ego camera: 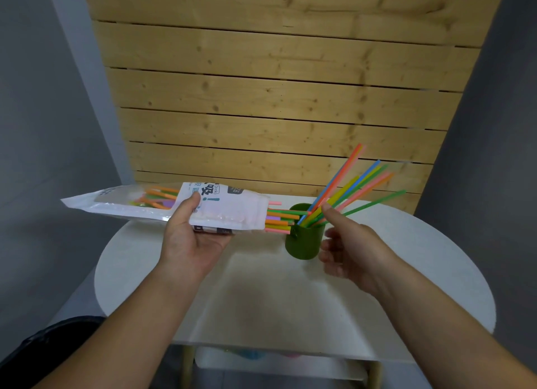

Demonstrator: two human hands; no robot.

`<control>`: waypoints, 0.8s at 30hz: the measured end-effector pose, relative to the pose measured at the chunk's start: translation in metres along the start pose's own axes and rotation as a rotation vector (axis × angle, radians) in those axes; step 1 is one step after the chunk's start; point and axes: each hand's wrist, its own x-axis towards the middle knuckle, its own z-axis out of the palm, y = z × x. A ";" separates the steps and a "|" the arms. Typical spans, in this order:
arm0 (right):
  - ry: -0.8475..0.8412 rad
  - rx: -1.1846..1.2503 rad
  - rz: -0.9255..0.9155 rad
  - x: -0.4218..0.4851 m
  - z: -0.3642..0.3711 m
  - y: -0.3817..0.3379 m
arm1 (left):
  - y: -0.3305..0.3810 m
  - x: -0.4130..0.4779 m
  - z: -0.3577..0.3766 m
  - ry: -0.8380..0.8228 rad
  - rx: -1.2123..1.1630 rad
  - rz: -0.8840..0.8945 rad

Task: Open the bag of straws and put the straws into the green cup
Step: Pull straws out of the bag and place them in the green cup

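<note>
Your left hand (194,240) grips the one straw bag (232,211) level, thumb on top, its mouth showing about six straw ends (279,218) just left of the single green cup (303,244). Your right hand (348,249) hangs loose, holding nothing, just right of the cup, thumb near roughly eight fanned straws (348,188) standing in it. Cup sits near the white table (406,260) far edge; the tabletop's broad near part lies between your forearms.

white bag (232,214) reads "drink" and "吸!".
</note>
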 end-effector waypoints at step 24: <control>-0.041 0.136 -0.474 0.016 -0.006 0.003 | 0.003 0.000 0.000 0.005 0.002 -0.018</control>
